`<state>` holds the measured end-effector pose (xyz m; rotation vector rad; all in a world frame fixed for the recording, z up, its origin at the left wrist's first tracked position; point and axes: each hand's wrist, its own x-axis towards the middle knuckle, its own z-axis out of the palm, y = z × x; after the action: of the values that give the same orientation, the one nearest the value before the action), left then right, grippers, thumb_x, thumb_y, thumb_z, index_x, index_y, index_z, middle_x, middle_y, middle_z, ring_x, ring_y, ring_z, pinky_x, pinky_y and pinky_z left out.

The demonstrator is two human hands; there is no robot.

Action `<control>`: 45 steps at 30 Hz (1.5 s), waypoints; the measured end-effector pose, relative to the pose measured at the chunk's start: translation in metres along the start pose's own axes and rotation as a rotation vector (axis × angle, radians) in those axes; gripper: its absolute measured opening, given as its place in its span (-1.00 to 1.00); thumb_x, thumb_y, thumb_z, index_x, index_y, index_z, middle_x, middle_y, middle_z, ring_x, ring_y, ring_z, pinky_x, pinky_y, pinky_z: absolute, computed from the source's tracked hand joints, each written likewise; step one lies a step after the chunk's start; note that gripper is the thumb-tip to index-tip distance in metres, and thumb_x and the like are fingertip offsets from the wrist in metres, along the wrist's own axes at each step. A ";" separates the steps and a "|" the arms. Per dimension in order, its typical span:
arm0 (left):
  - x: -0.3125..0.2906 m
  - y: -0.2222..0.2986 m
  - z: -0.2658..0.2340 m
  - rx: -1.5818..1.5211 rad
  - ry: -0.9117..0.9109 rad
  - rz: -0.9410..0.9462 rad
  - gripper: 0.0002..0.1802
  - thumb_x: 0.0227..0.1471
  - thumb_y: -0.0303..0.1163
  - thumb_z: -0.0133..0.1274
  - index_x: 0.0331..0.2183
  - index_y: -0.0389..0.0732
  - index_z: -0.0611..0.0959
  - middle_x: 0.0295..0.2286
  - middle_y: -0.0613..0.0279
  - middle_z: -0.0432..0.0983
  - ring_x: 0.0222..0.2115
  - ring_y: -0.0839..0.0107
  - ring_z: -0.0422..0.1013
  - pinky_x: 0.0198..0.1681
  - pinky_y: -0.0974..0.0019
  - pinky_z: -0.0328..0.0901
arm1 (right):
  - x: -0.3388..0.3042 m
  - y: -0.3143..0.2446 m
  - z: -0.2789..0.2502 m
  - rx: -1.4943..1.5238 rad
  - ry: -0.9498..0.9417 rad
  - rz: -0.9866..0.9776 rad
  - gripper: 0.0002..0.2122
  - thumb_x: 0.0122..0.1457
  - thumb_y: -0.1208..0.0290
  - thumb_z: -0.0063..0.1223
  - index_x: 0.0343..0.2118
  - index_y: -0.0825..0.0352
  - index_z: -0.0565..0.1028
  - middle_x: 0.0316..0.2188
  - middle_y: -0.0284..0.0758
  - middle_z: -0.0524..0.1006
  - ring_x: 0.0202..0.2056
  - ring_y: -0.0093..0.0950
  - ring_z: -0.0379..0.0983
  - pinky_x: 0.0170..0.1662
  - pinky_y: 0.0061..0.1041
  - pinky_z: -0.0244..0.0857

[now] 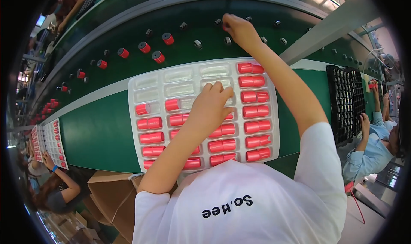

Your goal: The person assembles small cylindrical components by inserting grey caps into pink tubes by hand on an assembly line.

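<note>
A white moulded tray (132,94) lies in front of me, with coral-red cylindrical containers (222,145) in many of its cells. My left hand (209,109) is over its third column, fingers apart and bent downward, the thumb beside a red container partly covered by the hand. My right hand (239,28) reaches across to the far green belt. Its fingers are pinched together right beside a small silver-and-black part (218,22); whatever is between the fingertips is hidden. Several cells at the tray's far left show no container, and two hold shorter red pieces (172,104).
Short red cylinders with dark tops (168,39) stand on the far belt (128,38), among scattered small metallic parts (198,44). A grey post (329,26) slants at the right. Black trays (344,103) and a co-worker (372,137) are beyond. Cardboard boxes (109,192) sit lower left.
</note>
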<state>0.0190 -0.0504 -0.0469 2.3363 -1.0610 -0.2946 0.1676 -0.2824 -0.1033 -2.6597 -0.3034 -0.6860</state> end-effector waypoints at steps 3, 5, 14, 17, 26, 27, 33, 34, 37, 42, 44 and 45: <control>-0.005 -0.008 -0.004 -0.034 -0.016 -0.065 -0.69 -0.14 -0.53 0.18 -0.25 -0.22 0.52 -0.25 0.07 0.37 -0.15 0.10 0.30 -0.12 0.16 0.31 | 0.010 -0.001 0.006 -0.220 -0.043 -0.092 -0.85 0.10 0.42 0.09 -0.27 0.29 0.44 -0.26 -0.25 0.51 -0.25 -0.20 0.49 -0.24 -0.35 0.39; -0.007 -0.015 -0.009 -0.011 -0.028 -0.097 -0.69 -0.14 -0.55 0.17 -0.26 -0.22 0.52 -0.25 0.07 0.37 -0.16 0.10 0.30 -0.11 0.16 0.31 | 0.008 -0.018 -0.007 -0.263 0.009 -0.150 -0.84 0.10 0.40 0.09 -0.27 0.29 0.45 -0.28 -0.25 0.50 -0.23 -0.22 0.49 -0.24 -0.36 0.40; -0.010 -0.026 -0.033 -0.549 0.018 -0.222 -0.66 -0.06 -0.55 0.13 -0.18 -0.18 0.47 -0.17 0.14 0.39 -0.16 0.23 0.37 -0.09 0.28 0.33 | 0.002 -0.058 -0.013 -0.149 -0.560 0.103 -0.84 0.09 0.43 0.10 -0.27 0.34 0.47 -0.30 -0.21 0.53 -0.24 -0.30 0.51 -0.19 -0.42 0.39; -0.018 -0.026 -0.037 -1.030 0.136 -0.249 -0.65 0.05 -0.45 0.10 -0.09 -0.15 0.43 -0.15 0.19 0.40 -0.13 0.35 0.38 -0.06 0.35 0.34 | -0.007 -0.059 -0.051 0.552 -0.509 0.140 -0.83 0.10 0.43 0.11 -0.27 0.35 0.46 -0.32 -0.27 0.52 -0.27 -0.43 0.50 -0.16 -0.50 0.37; -0.016 -0.008 -0.023 -1.963 0.342 -0.256 -0.61 0.15 -0.19 0.02 -0.05 -0.15 0.40 -0.22 0.22 0.42 -0.19 0.49 0.41 -0.10 0.47 0.37 | -0.062 -0.136 -0.110 1.338 -0.007 0.173 -0.85 0.06 0.58 0.16 -0.31 0.35 0.44 -0.19 -0.23 0.50 -0.14 -0.48 0.46 -0.02 -0.53 0.36; -0.015 -0.001 -0.024 -2.006 0.389 -0.289 -0.62 0.15 -0.18 0.01 -0.06 -0.16 0.41 -0.24 0.23 0.43 -0.21 0.49 0.42 -0.12 0.48 0.38 | -0.067 -0.139 -0.107 1.348 0.040 0.132 -0.84 0.04 0.65 0.16 -0.32 0.37 0.45 -0.16 -0.18 0.50 -0.10 -0.41 0.47 -0.01 -0.49 0.38; -0.016 0.011 -0.023 -2.077 0.431 -0.254 -0.63 0.15 -0.16 0.01 -0.10 -0.16 0.43 -0.25 0.22 0.45 -0.27 0.50 0.46 -0.15 0.54 0.40 | -0.082 -0.148 -0.094 1.110 0.077 0.034 -0.87 0.02 0.65 0.18 -0.36 0.33 0.50 -0.16 -0.16 0.53 -0.12 -0.36 0.49 -0.08 -0.47 0.41; -0.017 0.011 -0.022 -2.078 0.439 -0.252 -0.63 0.15 -0.16 0.01 -0.10 -0.16 0.43 -0.25 0.22 0.45 -0.27 0.50 0.46 -0.15 0.54 0.40 | -0.082 -0.148 -0.094 1.058 0.082 0.009 -0.86 0.01 0.64 0.19 -0.36 0.33 0.50 -0.18 -0.16 0.54 -0.13 -0.36 0.50 -0.10 -0.48 0.41; -0.018 0.011 -0.017 -2.057 0.465 -0.258 -0.64 0.14 -0.17 0.02 -0.11 -0.16 0.43 -0.25 0.22 0.46 -0.27 0.51 0.46 -0.15 0.55 0.40 | -0.082 -0.145 -0.101 0.919 0.073 -0.100 -0.86 0.00 0.63 0.19 -0.35 0.35 0.50 -0.22 -0.15 0.56 -0.16 -0.36 0.51 -0.13 -0.49 0.40; -0.013 0.015 -0.013 -2.022 0.499 -0.168 -0.67 0.10 -0.24 0.08 -0.13 -0.16 0.44 -0.24 0.20 0.48 -0.26 0.52 0.47 -0.14 0.56 0.41 | -0.089 -0.153 -0.104 0.750 0.214 -0.120 -0.84 -0.02 0.61 0.22 -0.33 0.36 0.53 -0.23 -0.16 0.57 -0.23 -0.36 0.52 -0.16 -0.53 0.39; -0.011 0.019 -0.011 -2.037 0.516 -0.172 -0.68 0.10 -0.24 0.08 -0.14 -0.15 0.44 -0.25 0.20 0.48 -0.26 0.52 0.48 -0.15 0.55 0.42 | -0.089 -0.153 -0.102 0.667 0.280 -0.152 -0.83 -0.03 0.60 0.23 -0.33 0.36 0.54 -0.23 -0.17 0.57 -0.24 -0.37 0.52 -0.17 -0.54 0.39; -0.011 0.020 -0.011 -2.051 0.530 -0.177 -0.68 0.09 -0.25 0.09 -0.14 -0.14 0.44 -0.25 0.19 0.49 -0.26 0.51 0.48 -0.15 0.54 0.42 | -0.091 -0.150 -0.100 0.629 0.308 -0.192 -0.82 -0.03 0.60 0.23 -0.31 0.36 0.56 -0.23 -0.18 0.58 -0.25 -0.37 0.52 -0.19 -0.55 0.39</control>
<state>0.0034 -0.0493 -0.0269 0.4952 0.0484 -0.4417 0.0036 -0.1973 -0.0226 -1.9171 -0.5819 -0.8738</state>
